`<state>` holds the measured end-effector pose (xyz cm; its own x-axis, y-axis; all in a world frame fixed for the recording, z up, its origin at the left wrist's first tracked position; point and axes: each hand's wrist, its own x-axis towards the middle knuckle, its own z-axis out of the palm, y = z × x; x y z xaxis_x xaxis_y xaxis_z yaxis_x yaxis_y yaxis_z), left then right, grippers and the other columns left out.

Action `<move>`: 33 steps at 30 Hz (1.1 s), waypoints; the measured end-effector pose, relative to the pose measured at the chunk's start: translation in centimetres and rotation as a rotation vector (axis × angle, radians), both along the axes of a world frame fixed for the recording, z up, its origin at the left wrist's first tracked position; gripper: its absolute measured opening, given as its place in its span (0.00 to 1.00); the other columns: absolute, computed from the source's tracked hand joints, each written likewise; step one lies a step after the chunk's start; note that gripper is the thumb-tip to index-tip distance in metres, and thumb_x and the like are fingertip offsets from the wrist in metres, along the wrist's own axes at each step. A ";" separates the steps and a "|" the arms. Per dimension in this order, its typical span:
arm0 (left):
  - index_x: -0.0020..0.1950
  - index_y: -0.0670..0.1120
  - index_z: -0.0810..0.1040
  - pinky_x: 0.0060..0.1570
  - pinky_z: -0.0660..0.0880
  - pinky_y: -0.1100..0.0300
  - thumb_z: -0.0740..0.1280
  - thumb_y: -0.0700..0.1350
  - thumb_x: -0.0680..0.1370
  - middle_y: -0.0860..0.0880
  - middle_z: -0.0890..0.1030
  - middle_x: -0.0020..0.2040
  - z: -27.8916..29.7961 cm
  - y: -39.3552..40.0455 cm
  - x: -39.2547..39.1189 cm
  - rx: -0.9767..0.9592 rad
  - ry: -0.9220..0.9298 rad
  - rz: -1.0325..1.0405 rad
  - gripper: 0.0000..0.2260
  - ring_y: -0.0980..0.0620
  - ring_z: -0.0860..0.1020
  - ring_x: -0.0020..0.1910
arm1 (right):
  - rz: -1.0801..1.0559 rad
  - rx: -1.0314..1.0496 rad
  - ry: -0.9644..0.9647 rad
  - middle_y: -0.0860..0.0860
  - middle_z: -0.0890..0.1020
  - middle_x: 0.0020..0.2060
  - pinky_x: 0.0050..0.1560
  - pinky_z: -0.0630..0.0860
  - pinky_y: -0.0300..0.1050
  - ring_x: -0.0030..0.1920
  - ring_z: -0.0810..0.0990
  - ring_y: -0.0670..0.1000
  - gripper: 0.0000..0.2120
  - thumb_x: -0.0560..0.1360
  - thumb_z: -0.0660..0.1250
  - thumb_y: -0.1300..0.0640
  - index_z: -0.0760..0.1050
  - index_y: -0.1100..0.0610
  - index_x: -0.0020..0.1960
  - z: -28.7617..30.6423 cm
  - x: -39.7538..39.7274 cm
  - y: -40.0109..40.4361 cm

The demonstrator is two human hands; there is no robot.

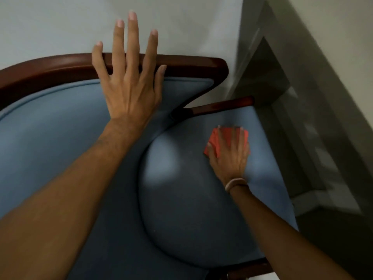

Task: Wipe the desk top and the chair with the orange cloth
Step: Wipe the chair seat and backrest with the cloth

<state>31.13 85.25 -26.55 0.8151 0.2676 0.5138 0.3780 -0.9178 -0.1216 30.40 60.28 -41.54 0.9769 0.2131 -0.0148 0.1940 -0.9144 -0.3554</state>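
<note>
I look down on a chair with blue upholstery and a dark wooden frame (181,63). Its padded back fills the left, its seat (191,199) the middle and right. My left hand (129,77) rests flat on the top of the chair back, fingers spread and reaching past the wooden rail. My right hand (232,150) lies palm down on the far right part of the seat, pressing the folded orange cloth (214,140) against the fabric. Most of the cloth is hidden under my fingers. The desk top is not in view.
A pale floor (181,21) shows beyond the chair back. At the right stands a grey-green piece of furniture (302,98) with a recessed panel, close to the seat's right edge. A band sits on my right wrist (235,183).
</note>
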 end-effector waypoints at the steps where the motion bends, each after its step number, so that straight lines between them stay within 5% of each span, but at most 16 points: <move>1: 0.82 0.54 0.56 0.74 0.59 0.33 0.45 0.57 0.86 0.39 0.60 0.81 0.0 0.0 0.1 0.003 -0.005 0.001 0.23 0.40 0.59 0.80 | 0.033 -0.028 0.040 0.64 0.63 0.79 0.78 0.56 0.72 0.79 0.59 0.69 0.38 0.79 0.65 0.43 0.48 0.47 0.81 0.4 0.0 1.8; 5: 0.82 0.53 0.54 0.75 0.57 0.31 0.46 0.55 0.87 0.38 0.61 0.81 -0.3 -1.0 -0.2 0.009 -0.018 -0.005 0.23 0.38 0.59 0.80 | 0.565 -0.036 0.042 0.60 0.77 0.71 0.78 0.59 0.69 0.76 0.67 0.68 0.25 0.77 0.62 0.47 0.73 0.54 0.73 1.0 -6.2 7.8; 9: 0.82 0.50 0.54 0.74 0.55 0.29 0.49 0.52 0.87 0.38 0.61 0.81 -1.8 -1.9 -1.8 0.029 0.015 -0.019 0.23 0.37 0.60 0.80 | 0.873 -0.007 0.057 0.56 0.78 0.70 0.80 0.57 0.66 0.77 0.67 0.65 0.23 0.77 0.65 0.49 0.75 0.52 0.71 1.2 -14.7 2.4; 14: 0.82 0.49 0.58 0.72 0.58 0.28 0.51 0.50 0.86 0.38 0.64 0.79 -2.0 -1.9 -1.7 0.060 0.015 -0.004 0.23 0.36 0.64 0.78 | 0.567 -0.129 -0.029 0.59 0.82 0.60 0.73 0.68 0.64 0.68 0.76 0.70 0.17 0.77 0.64 0.58 0.79 0.52 0.64 1.4 -8.1 -5.8; 18: 0.81 0.49 0.59 0.71 0.59 0.27 0.51 0.49 0.86 0.39 0.65 0.79 -2.3 -1.6 -2.0 0.078 0.015 -0.015 0.22 0.36 0.64 0.78 | 0.151 -0.213 0.081 0.60 0.59 0.82 0.83 0.47 0.64 0.83 0.51 0.65 0.28 0.83 0.53 0.50 0.57 0.51 0.82 1.4 -3.0 0.2; 21: 0.82 0.50 0.56 0.71 0.57 0.26 0.49 0.50 0.86 0.39 0.63 0.80 -2.2 -1.7 -1.7 0.058 0.040 -0.017 0.23 0.36 0.62 0.79 | 0.674 -0.066 -0.037 0.61 0.76 0.71 0.75 0.62 0.71 0.75 0.69 0.67 0.23 0.79 0.62 0.53 0.73 0.55 0.73 0.1 -7.6 2.8; 24: 0.82 0.50 0.55 0.71 0.58 0.25 0.49 0.50 0.86 0.39 0.63 0.80 -2.3 -1.4 -2.0 0.057 0.050 -0.015 0.23 0.35 0.62 0.79 | 0.977 -0.071 -0.020 0.57 0.78 0.71 0.75 0.67 0.68 0.75 0.71 0.66 0.22 0.77 0.67 0.51 0.76 0.51 0.71 -0.2 -12.6 -3.8; 28: 0.82 0.50 0.55 0.71 0.57 0.25 0.50 0.50 0.86 0.39 0.63 0.80 -1.9 -1.3 -2.1 0.058 0.075 -0.034 0.23 0.35 0.62 0.79 | 0.588 -0.188 -0.037 0.59 0.81 0.60 0.70 0.72 0.69 0.66 0.75 0.63 0.16 0.77 0.62 0.57 0.78 0.47 0.62 -0.5 -7.0 -9.3; 31: 0.82 0.49 0.54 0.73 0.54 0.26 0.47 0.51 0.86 0.39 0.60 0.81 -1.7 -2.0 -2.4 0.040 0.110 -0.026 0.23 0.35 0.59 0.80 | 0.155 -0.241 0.025 0.63 0.66 0.78 0.81 0.56 0.66 0.80 0.59 0.67 0.24 0.82 0.55 0.50 0.66 0.49 0.78 0.5 -5.3 -5.9; 33: 0.83 0.49 0.53 0.74 0.52 0.28 0.45 0.51 0.86 0.39 0.58 0.82 -1.2 -2.5 -2.1 0.008 0.134 -0.029 0.24 0.36 0.57 0.81 | 0.154 -0.105 0.033 0.66 0.66 0.77 0.81 0.54 0.67 0.80 0.60 0.70 0.27 0.81 0.62 0.49 0.66 0.55 0.78 0.8 -6.8 -1.8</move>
<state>28.99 82.75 -27.73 0.8837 0.2392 0.4023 0.3314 -0.9268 -0.1768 23.63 58.49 -40.79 0.9317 0.3553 -0.0759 0.3241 -0.9072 -0.2681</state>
